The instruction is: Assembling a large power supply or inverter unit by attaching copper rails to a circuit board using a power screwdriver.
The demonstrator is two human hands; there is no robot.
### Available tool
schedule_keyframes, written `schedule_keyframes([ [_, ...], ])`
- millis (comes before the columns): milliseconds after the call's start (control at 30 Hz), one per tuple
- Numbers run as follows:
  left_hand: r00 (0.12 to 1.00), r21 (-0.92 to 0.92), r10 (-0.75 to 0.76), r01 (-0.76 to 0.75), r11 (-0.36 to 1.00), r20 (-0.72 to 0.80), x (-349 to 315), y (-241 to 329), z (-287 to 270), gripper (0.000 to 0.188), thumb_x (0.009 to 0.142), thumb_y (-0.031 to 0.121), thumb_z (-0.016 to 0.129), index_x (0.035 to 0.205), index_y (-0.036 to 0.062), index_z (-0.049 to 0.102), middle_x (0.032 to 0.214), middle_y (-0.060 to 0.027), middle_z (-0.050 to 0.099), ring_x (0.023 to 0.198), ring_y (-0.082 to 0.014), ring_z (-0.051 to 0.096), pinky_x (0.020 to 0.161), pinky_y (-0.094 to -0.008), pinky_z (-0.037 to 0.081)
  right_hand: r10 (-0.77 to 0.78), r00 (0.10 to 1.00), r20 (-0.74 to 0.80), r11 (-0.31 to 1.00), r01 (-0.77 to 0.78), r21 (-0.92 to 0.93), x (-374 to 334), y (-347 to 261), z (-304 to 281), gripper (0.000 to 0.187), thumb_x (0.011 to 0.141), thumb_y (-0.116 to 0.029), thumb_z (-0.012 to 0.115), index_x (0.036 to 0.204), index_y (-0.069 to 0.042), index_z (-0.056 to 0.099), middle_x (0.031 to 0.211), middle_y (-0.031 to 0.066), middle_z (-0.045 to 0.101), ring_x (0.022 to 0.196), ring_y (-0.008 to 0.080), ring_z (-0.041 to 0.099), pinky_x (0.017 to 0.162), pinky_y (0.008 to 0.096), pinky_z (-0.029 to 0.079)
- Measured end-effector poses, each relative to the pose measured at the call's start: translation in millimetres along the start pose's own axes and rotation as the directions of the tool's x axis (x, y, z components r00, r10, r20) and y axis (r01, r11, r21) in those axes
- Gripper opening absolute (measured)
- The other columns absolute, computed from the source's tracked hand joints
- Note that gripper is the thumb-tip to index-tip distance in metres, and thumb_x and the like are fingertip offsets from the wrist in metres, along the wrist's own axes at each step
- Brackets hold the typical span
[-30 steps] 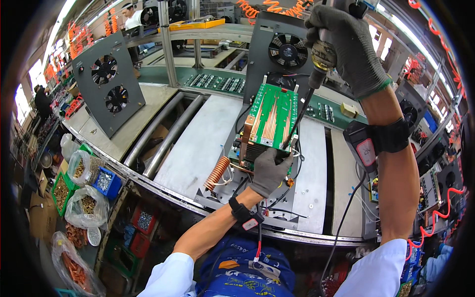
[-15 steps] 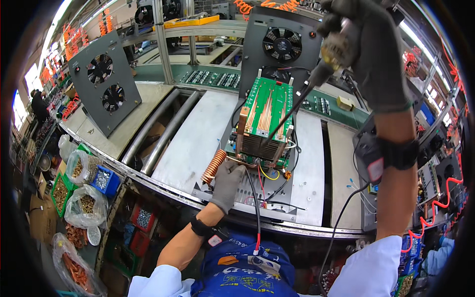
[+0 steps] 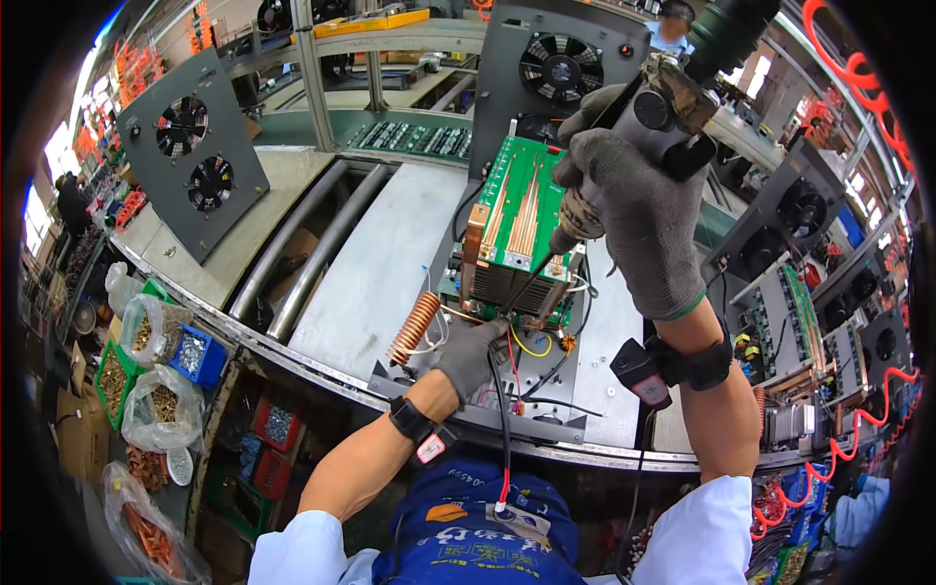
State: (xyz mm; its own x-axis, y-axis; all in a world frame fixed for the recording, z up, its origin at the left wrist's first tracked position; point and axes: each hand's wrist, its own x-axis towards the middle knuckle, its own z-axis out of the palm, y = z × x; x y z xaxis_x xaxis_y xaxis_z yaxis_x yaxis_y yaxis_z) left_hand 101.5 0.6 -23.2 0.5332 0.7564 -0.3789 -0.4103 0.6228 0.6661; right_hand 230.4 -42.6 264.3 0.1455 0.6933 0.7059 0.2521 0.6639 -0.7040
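My right hand (image 3: 639, 195) is closed around a power screwdriver (image 3: 583, 210) held at a slant above the unit. Its long dark bit (image 3: 531, 285) runs down past the front of a heatsink block topped with a green circuit board (image 3: 531, 200). By the bit's lower end, at the foot of the block, my left hand (image 3: 475, 359) has its fingers closed at the upper end of a black cable (image 3: 504, 419). The cable hangs over the table edge to a red-banded end. Beside this hand stands a copper coil (image 3: 415, 327). The screw or terminal under my fingertips is hidden.
A grey panel with two fans (image 3: 195, 156) leans at left, near metal rollers (image 3: 327, 249). Another fan panel (image 3: 561, 68) stands behind the block. Bags and bins of fasteners (image 3: 200, 354) sit at lower left. Red coiled hose (image 3: 834, 439) hangs at right, near more units.
My right hand has brought the screwdriver down and left, its bit now reaching the block's foot. My left fingers have shifted slightly right, toward the bit's end.
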Motion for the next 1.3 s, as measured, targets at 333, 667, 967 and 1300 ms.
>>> schedule_keyframes([
  [333, 0.991, 0.119, 0.078, -0.065, 0.991, -0.105, -13, 7, 14, 0.018, 0.103, 0.009, 0.06, 0.116, -0.0039, 0.064, 0.099, -0.0099, 0.072, 0.086, -0.0152, 0.071, 0.075, -0.0288, 0.06, 0.09, 0.996, -0.004, 0.995, -0.089, 0.033, -5, 18, 4, 0.02, 0.089, -0.004, 0.059, 0.108, 0.003, 0.062, 0.09, 0.0117, 0.067, 0.07, 0.0166, 0.066, 0.056, 0.0308, 0.056],
  [667, 0.986, 0.086, 0.033, -0.02, 0.996, -0.161, -22, 14, 26, 0.018, 0.103, 0.01, 0.06, 0.112, -0.0038, 0.065, 0.095, -0.0087, 0.07, 0.084, -0.014, 0.068, 0.074, -0.0281, 0.056, 0.08, 0.997, 0.023, 0.996, -0.081, 0.025, -11, 33, -25, 0.027, 0.093, -0.011, 0.06, 0.117, 0.003, 0.061, 0.104, 0.0123, 0.062, 0.078, 0.0168, 0.063, 0.062, 0.0359, 0.061],
  [967, 0.991, 0.147, 0.055, -0.036, 0.989, -0.123, -21, 16, 23, 0.018, 0.102, 0.009, 0.06, 0.113, -0.0044, 0.065, 0.098, -0.0087, 0.071, 0.085, -0.014, 0.068, 0.075, -0.0289, 0.056, 0.088, 0.996, -0.009, 0.965, -0.088, -0.248, -25, 29, -31, 0.035, 0.092, -0.008, 0.06, 0.125, 0.002, 0.056, 0.109, 0.0117, 0.061, 0.084, 0.0161, 0.061, 0.082, 0.0359, 0.055],
  [1300, 0.983, 0.138, 0.076, -0.053, 0.989, -0.165, -21, 12, 26, 0.018, 0.101, 0.008, 0.061, 0.113, -0.0043, 0.065, 0.102, -0.0096, 0.071, 0.087, -0.0151, 0.068, 0.079, -0.0298, 0.056, 0.204, 0.978, -0.048, 0.978, -0.201, 0.05, -23, 24, -18, 0.036, 0.095, -0.014, 0.064, 0.125, 0.003, 0.056, 0.108, 0.0126, 0.063, 0.086, 0.0186, 0.067, 0.06, 0.0376, 0.065],
])
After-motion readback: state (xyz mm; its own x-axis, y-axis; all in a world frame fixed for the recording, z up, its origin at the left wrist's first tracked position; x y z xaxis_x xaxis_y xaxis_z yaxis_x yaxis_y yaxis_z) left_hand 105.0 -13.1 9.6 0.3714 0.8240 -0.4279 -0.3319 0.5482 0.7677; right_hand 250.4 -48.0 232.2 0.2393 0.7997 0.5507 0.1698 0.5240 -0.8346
